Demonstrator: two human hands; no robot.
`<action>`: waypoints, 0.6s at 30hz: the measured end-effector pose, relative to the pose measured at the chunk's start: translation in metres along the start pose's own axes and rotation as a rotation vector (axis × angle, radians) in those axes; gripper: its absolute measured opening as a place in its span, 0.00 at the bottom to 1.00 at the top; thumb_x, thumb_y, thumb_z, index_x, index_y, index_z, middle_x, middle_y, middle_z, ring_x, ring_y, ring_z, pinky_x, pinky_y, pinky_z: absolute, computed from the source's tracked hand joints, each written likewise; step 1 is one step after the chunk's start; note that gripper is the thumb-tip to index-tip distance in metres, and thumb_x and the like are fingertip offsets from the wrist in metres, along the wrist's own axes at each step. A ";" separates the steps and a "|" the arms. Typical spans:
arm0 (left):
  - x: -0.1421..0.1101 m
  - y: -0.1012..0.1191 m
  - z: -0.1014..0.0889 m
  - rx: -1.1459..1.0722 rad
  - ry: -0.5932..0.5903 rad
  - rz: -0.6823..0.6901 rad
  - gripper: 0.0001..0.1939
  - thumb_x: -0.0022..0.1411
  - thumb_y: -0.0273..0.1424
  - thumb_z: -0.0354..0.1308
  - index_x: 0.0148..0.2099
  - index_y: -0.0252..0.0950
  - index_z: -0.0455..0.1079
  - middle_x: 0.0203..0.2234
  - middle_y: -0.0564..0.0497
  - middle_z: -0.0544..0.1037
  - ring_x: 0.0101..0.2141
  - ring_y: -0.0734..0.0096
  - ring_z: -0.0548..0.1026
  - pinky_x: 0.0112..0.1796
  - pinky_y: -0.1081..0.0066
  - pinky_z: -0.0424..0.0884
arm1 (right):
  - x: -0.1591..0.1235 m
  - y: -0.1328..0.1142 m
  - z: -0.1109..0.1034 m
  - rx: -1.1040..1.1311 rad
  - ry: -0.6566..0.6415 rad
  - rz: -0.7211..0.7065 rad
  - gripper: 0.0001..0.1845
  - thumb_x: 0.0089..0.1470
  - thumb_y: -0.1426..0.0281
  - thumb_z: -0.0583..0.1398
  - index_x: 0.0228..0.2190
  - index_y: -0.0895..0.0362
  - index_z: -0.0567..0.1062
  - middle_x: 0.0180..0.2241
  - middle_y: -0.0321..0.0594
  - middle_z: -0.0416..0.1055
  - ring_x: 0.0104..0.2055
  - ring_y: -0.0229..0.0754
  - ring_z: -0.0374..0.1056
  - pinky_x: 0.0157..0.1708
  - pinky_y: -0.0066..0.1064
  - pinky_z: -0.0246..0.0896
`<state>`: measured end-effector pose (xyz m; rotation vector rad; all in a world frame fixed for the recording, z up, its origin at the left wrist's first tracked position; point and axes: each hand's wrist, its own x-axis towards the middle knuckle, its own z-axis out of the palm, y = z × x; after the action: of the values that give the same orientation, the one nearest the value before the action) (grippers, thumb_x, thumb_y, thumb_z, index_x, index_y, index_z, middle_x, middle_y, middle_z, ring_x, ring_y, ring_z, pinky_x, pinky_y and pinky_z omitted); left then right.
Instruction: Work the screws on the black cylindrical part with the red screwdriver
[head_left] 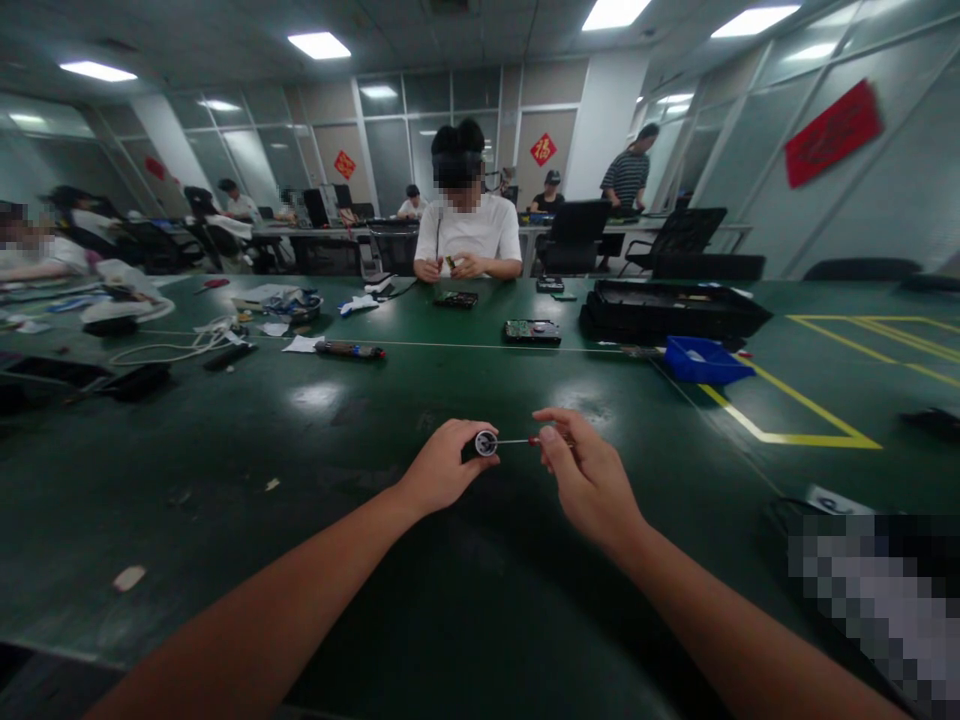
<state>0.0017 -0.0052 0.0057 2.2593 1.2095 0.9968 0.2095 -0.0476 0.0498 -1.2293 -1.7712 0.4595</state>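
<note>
My left hand (442,465) is closed around a small round dark part with a pale ring-shaped face (486,443), which points toward me. Between the thumb and fingers of my right hand (589,470) is a screwdriver (514,441) with a thin metal shaft and a bit of red at its handle. The shaft lies level, and its tip meets the right side of the round part; whether it sits in a screw is too small to tell. Most of the handle is hidden by my fingers. Both hands are above the green table (360,420).
A blue bin (705,360) and a long black tray (675,310) stand at the right. Farther off lie a hard drive (532,331) and a dark pen-shaped tool (351,349). Across the table sits a person (469,235) handling a small part. Cables and clutter lie at the left.
</note>
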 end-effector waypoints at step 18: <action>0.000 0.002 -0.003 -0.022 -0.010 0.036 0.17 0.61 0.32 0.64 0.52 0.40 0.72 0.46 0.49 0.78 0.48 0.61 0.73 0.51 0.60 0.68 | 0.010 0.019 0.013 0.610 0.160 0.331 0.17 0.59 0.54 0.59 0.35 0.55 0.75 0.30 0.40 0.73 0.31 0.42 0.70 0.34 0.37 0.69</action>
<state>0.0008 -0.0061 0.0085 2.2740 1.1519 1.0054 0.2080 -0.0284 0.0341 -1.0723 -1.1607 0.9803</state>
